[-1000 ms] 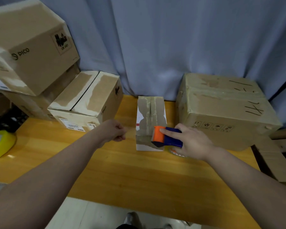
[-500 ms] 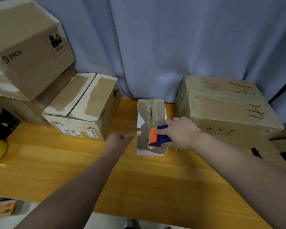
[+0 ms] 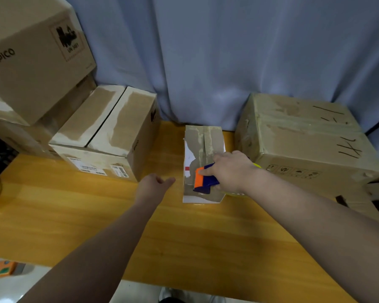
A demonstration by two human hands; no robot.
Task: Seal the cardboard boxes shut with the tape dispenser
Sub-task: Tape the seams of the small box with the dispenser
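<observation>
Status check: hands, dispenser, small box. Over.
Right hand grips tape dispenser on top of small box. Left hand open beside box, not touching. Nothing in the way.

- A small cardboard box (image 3: 202,145) is stood upright mid-scene, its top flaps closed and streaked with old tape (white facing is torn on the left).
- An orange-and-blue tape dispenser (image 3: 204,179) is held at that top's near end, gripped by the right hand (image 3: 232,169).
- A medium box (image 3: 109,125), flaps down, is set to the left.
- A large taped box (image 3: 304,136) is set to the right.
</observation>
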